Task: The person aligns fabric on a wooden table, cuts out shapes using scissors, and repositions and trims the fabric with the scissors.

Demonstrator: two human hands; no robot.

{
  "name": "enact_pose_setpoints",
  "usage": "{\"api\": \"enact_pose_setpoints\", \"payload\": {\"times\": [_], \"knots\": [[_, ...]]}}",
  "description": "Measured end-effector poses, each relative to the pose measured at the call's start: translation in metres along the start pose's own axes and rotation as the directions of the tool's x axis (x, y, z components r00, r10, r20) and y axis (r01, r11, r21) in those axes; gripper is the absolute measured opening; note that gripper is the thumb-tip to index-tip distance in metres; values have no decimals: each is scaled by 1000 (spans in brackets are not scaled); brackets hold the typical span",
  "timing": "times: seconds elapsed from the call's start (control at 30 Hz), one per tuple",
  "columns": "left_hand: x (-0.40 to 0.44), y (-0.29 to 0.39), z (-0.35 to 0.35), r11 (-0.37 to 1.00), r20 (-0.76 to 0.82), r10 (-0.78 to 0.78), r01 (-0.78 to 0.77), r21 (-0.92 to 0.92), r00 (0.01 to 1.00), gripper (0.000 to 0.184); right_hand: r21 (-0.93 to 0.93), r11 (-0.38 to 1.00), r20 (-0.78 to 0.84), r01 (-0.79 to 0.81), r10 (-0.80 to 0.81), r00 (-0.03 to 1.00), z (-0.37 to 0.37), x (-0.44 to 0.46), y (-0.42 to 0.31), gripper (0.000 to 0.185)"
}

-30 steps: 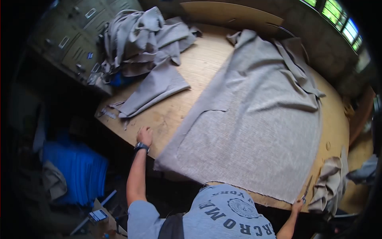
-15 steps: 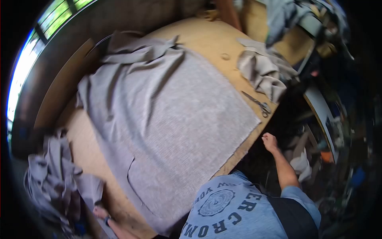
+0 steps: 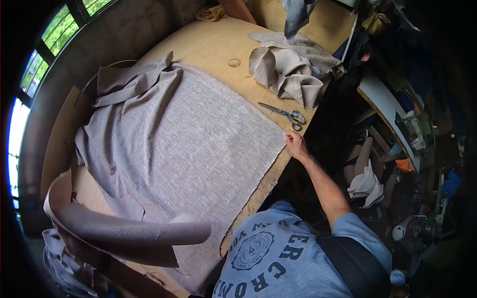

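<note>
A large grey woven fabric (image 3: 213, 129) lies across the wooden table, smooth on the right and bunched in folds on the left. At its right corner my right hand (image 3: 296, 145) is closed, with its fingers pinched on the fabric's edge. Just beyond that hand rest metal scissors (image 3: 285, 115), their blades pointing left. A separate curled strip of grey-brown cloth (image 3: 134, 229) rises over the near left part of the fabric. My left hand cannot be made out; the raised cloth and shadow cover that area.
A crumpled beige cloth (image 3: 288, 74) lies at the table's far right. More grey cloth (image 3: 64, 260) hangs at the lower left. The wooden table (image 3: 198, 42) ends at a diagonal right edge, beyond which is a cluttered dark area with a white cloth (image 3: 366, 186).
My right hand has moved from beside the table edge to the fabric's corner. On the left, a cloth strip has swung up over the fabric, and my left hand has gone from sight.
</note>
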State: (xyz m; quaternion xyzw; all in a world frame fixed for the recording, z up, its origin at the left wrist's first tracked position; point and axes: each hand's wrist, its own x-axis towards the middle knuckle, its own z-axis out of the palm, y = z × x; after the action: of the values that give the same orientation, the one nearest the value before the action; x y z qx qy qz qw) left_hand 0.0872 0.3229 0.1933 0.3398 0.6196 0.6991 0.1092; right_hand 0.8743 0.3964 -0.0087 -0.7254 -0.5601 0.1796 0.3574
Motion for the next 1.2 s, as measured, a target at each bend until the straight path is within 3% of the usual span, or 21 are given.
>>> {"api": "enact_pose_setpoints", "payload": {"times": [0.1,0.2,0.3,0.33,0.4,0.43,0.47,0.53,0.6,0.67,0.7,0.77,0.83,0.87,0.9,0.97,1.0,1.03,1.07,1.13,1.2], "knots": [[-14,38,68,975,116,10,16,-222,993,32,-110,994,39,27,-23,999,-1,46,8,30],[-27,56,131,914,256,6,98,-393,967,32,-283,914,-34,290,-311,950,-17,75,16,38],[-54,32,165,860,404,-73,263,-438,912,31,-329,908,27,259,-265,964,-20,102,35,46],[-70,14,164,858,413,-171,341,-385,895,31,-341,899,42,276,-279,959,-19,109,43,47],[-123,-27,148,814,275,-514,563,-141,812,36,-328,909,167,256,-210,963,-22,120,55,47],[-153,-46,138,712,145,-692,702,-26,707,42,-317,898,188,304,-255,949,-26,125,60,46],[-185,-76,121,681,16,-728,722,123,685,48,-308,886,195,345,-296,935,-30,132,61,45],[-254,-103,98,606,-94,-780,785,129,619,41,-387,855,174,344,-299,938,-40,142,59,43],[-320,-110,83,591,-80,-798,801,94,598,39,-476,815,143,330,-299,944,-47,150,58,41],[-391,-135,74,767,-239,-512,565,305,825,39,-314,896,78,313,-304,949,-40,162,47,37],[-416,-126,80,738,-330,-476,574,355,815,41,-255,888,64,382,-378,923,-23,169,48,28],[-443,-106,100,703,-437,-420,590,397,795,44,78,944,230,321,-330,915,18,174,26,20],[-456,-87,118,566,-404,-310,508,649,861,46,165,966,513,200,-257,819,49,162,-30,22],[-454,-77,125,561,-429,-298,520,645,853,46,169,978,747,123,-208,632,58,152,-55,25],[-442,-68,135,544,-400,-293,496,677,868,47,145,988,911,52,-154,382,66,142,-77,28],[-418,-80,131,497,-344,-194,395,773,919,49,272,908,941,317,-321,111,78,102,-91,37],[-410,-97,120,451,-308,-108,323,832,945,51,335,835,915,437,-398,60,78,80,-88,46],[-401,-98,120,444,-328,-98,336,830,940,51,332,835,930,439,-366,-8,62,63,-106,56],[-391,-99,123,392,-351,-115,367,844,929,46,343,827,928,445,-373,-22,61,45,-110,56],[-372,-96,131,339,-372,-145,399,852,917,42,259,914,952,312,-296,76,58,17,-108,55],[-360,-81,133,230,-343,-446,476,849,827,33,260,957,945,125,-279,169,74,-5,-92,48]]}}
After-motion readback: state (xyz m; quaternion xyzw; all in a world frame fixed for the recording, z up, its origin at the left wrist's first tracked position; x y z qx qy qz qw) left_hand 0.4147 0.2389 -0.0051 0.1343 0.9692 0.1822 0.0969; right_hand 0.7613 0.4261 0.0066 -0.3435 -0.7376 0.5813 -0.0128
